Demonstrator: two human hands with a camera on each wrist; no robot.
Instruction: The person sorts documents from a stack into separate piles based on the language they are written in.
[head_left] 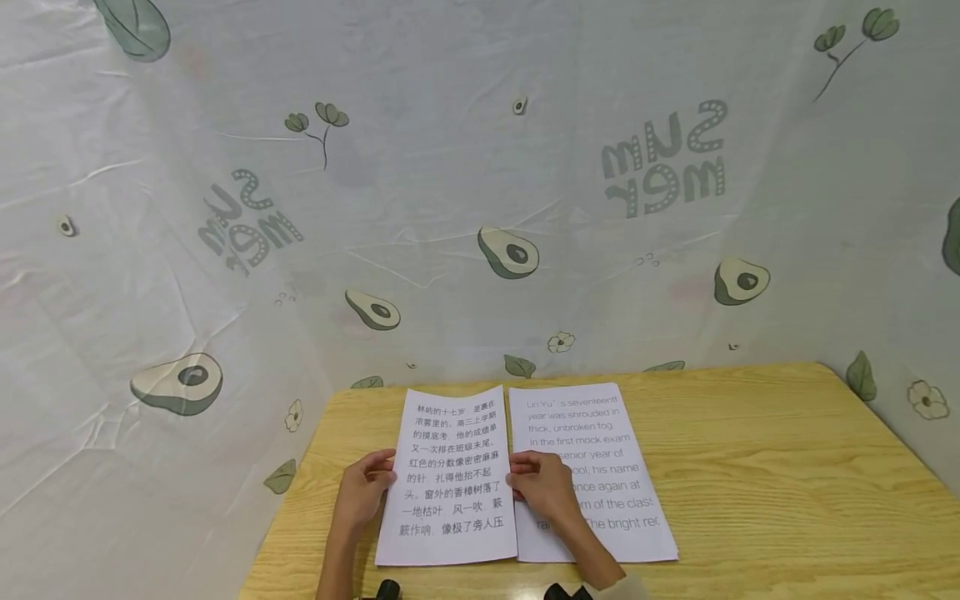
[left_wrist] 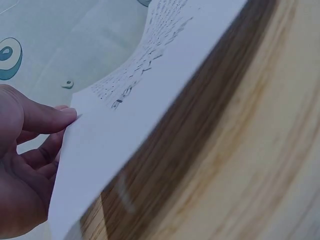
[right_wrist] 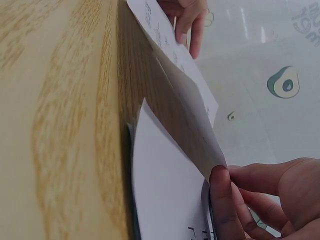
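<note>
**Sheet with Chinese text held at both side edges, lifted off the table**

Step in hand: both hands grip one printed sheet. The left hand pinches the left edge of the Chinese-text sheet, thumb on top and fingers curled beneath, as the left wrist view shows. The right hand pinches the right edge between thumb and fingers. In both wrist views the sheet stands clear of the wooden table along the held edges, bowed slightly between the two grips.

The English-text sheet lies flat just beside it on the right, partly under the right hand and wrist; the lifted sheet's right edge overlaps it.

Judgement: the sheet is mid-handling, raised but not moved away. The next move likely calls for even tension from both pinches, since thin paper sags and creases if one side leads.

Materials: plain white paper, thin, flexible, matte, black print, rectangular. Table is light wood grain, smooth with a faint sheen. Backdrop is a wrinkled white cloth printed with avocados and leaves.
</note>
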